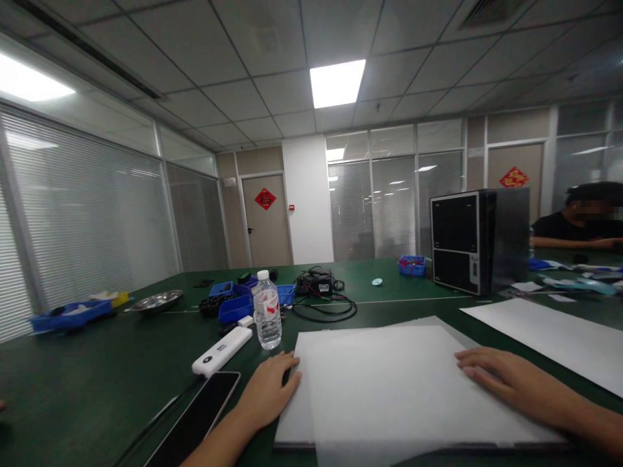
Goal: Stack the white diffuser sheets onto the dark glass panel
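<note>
A large white sheet of paper (374,389) lies in front of me, slightly askew on other white sheets with a dark edge showing below at the front. My left hand (267,389) rests at the left border of this stack, thumb and fingers apart, fingertips touching it. On the right side, my right hand (506,379) lies with its fingers stretched out over the white surface. Neither hand grips anything. Just left of my left hand are a dark-screened smartphone (199,415) and a white power bank (222,351) with a cable.
A water bottle (267,311) stands beyond my left hand. Behind it are blue bins (236,308) and a black adapter with cables (318,285). A computer tower (462,243) stands back right. Another white sheet (559,337) lies right. A person (579,227) sits at the far right.
</note>
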Action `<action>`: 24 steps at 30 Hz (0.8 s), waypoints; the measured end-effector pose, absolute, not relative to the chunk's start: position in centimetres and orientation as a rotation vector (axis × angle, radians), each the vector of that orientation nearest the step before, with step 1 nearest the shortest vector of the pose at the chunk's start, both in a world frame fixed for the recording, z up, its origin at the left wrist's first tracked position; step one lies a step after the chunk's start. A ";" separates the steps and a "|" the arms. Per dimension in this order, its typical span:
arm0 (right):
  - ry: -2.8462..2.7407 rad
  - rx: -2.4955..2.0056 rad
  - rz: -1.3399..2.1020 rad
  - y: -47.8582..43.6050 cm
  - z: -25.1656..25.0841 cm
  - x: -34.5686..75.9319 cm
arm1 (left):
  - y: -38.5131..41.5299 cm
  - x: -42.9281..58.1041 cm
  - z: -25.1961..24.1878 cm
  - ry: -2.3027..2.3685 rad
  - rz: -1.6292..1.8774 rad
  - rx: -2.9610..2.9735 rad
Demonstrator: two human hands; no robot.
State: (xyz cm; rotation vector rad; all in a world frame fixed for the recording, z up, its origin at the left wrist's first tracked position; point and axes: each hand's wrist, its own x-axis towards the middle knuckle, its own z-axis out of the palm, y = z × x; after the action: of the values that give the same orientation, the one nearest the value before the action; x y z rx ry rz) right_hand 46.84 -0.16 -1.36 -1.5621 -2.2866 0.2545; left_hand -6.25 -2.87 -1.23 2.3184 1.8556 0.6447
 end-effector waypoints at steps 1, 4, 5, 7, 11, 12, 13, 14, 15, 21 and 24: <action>-2.282 -1.567 0.263 -0.1 -1.4 47.1 | -3.0 -6.3 -1.2 1.856 0.650 2.320; -2.293 -1.546 0.250 -0.3 -1.6 46.5 | -3.2 -6.3 -1.1 1.851 0.659 2.319; -2.305 -1.527 0.233 -0.5 -1.6 46.0 | -3.3 -6.3 -1.1 1.850 0.661 2.319; -2.338 -1.476 0.201 -1.0 -1.6 45.0 | -3.5 -6.3 -1.1 1.847 0.662 2.317; -2.399 -1.392 0.165 -1.9 -1.4 43.4 | -3.5 -6.2 -1.1 1.837 0.654 2.312; -2.415 -1.382 0.160 -2.1 -1.4 43.2 | -3.6 -6.2 -1.0 1.835 0.650 2.310; -2.426 -1.372 0.154 -2.3 -1.4 43.1 | -3.6 -6.2 -1.0 1.836 0.648 2.308; -2.434 -1.366 0.151 -2.4 -1.5 43.1 | -3.6 -6.2 -1.0 1.840 0.648 2.305; -2.436 -1.362 0.148 -2.4 -1.6 43.1 | -3.6 -6.2 -0.9 1.845 0.649 2.301; -2.359 -1.425 0.071 -0.3 -1.6 45.8 | -3.4 -6.2 -0.9 1.844 0.646 2.289; -2.227 -1.546 -0.166 1.8 -1.5 49.8 | -3.1 -6.3 -1.2 1.840 0.645 2.292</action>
State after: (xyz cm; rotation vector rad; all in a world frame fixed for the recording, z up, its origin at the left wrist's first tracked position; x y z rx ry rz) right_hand 49.82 1.79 -1.51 -1.5458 -2.2271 -0.1662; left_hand -6.32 -3.13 -1.16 2.2924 1.8396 0.6454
